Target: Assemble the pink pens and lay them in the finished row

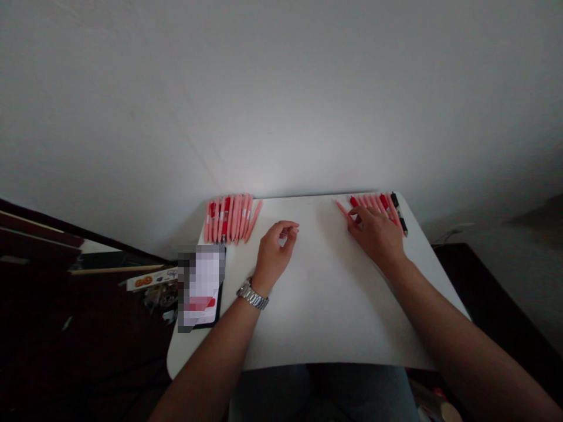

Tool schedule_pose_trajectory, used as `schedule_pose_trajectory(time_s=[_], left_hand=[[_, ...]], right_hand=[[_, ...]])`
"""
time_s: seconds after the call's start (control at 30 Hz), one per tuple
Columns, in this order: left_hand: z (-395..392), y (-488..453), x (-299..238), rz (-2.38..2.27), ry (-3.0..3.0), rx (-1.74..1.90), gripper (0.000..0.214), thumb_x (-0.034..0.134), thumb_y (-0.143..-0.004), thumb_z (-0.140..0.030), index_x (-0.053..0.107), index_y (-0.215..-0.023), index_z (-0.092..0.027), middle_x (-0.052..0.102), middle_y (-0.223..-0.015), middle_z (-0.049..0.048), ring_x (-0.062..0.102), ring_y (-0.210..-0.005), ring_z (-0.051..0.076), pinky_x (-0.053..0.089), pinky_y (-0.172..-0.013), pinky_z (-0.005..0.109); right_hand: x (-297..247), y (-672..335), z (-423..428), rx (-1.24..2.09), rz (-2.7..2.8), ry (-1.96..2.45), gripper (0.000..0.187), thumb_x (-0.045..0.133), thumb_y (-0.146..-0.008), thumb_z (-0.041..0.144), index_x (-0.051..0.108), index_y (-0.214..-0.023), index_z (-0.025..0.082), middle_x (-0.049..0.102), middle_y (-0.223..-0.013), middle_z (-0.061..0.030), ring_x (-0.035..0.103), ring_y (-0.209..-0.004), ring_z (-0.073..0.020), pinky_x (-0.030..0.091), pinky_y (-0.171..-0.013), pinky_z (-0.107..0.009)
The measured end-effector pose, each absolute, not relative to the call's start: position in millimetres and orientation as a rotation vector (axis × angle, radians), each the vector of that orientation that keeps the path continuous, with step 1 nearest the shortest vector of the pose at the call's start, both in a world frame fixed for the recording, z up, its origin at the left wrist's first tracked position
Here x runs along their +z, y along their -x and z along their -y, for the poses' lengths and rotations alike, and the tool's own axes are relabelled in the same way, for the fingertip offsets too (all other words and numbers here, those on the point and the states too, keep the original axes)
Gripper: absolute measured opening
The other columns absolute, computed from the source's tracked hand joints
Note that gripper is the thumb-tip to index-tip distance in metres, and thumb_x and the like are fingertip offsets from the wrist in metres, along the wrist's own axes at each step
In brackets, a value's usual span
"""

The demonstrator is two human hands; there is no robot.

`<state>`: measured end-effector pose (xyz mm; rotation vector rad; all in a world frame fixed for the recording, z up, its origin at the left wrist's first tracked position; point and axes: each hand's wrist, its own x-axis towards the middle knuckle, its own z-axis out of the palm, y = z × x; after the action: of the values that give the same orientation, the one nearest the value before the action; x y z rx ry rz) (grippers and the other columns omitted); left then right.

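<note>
A small white table stands against a white wall. Several pink and red pens lie side by side at its far left corner. A second row of pink and red pens, ending in one black pen, lies at the far right. My right hand rests on that right row, its fingers curled over the leftmost pink pens. My left hand, with a metal watch on the wrist, hovers mid-table with fingers curled loosely; nothing shows in them.
A phone with a blurred screen lies on the table's left edge. Dark furniture and clutter sit left of the table. A dark surface lies to the right. My legs show under the near edge.
</note>
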<state>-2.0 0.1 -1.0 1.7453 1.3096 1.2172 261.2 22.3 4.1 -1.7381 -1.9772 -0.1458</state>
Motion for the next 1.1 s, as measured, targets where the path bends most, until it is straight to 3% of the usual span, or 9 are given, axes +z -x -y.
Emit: schedule_pose_trajectory(time_s=[0.33, 0.6, 1.1], left_hand=[[0.1, 0.3, -0.2, -1.312, -1.76, 1.229, 0.023, 0.054, -0.1, -0.039, 0.07, -0.106, -0.023, 0.075, -0.106, 0.0059, 0.07, -0.098, 0.019, 0.052, -0.09, 0.033], [-0.2, 0.4, -1.2, -1.301, -1.768, 1.222, 0.023, 0.054, -0.1, -0.039, 0.069, -0.105, -0.022, 0.075, -0.106, 0.006, 0.07, -0.099, 0.019, 0.052, -0.09, 0.033], [-0.1, 1.0, -1.5, -1.315, -1.76, 1.212, 0.022, 0.054, -0.101, -0.038, 0.069, -0.105, -0.022, 0.075, -0.107, 0.0054, 0.07, -0.099, 0.019, 0.052, -0.091, 0.034]], right_hand=[[2.3, -261.8, -21.5, -0.195, 2.003, 1.727, 0.02, 0.059, -0.094, 0.037, 0.07, -0.103, 0.023, 0.073, -0.093, -0.0081, 0.067, -0.083, -0.0262, 0.046, -0.061, -0.035], [3.8, -260.8, -24.2, -0.201, 2.168, 1.587, 0.027, 0.051, -0.098, 0.022, 0.073, -0.113, 0.021, 0.067, -0.109, -0.0137, 0.061, -0.101, -0.0301, 0.05, -0.089, -0.044], [1.6, -268.7, -27.9, -0.259, 2.128, 1.655, 0.027, 0.052, -0.096, 0.021, 0.076, -0.107, 0.018, 0.067, -0.103, -0.014, 0.062, -0.096, -0.0324, 0.053, -0.088, -0.052]])
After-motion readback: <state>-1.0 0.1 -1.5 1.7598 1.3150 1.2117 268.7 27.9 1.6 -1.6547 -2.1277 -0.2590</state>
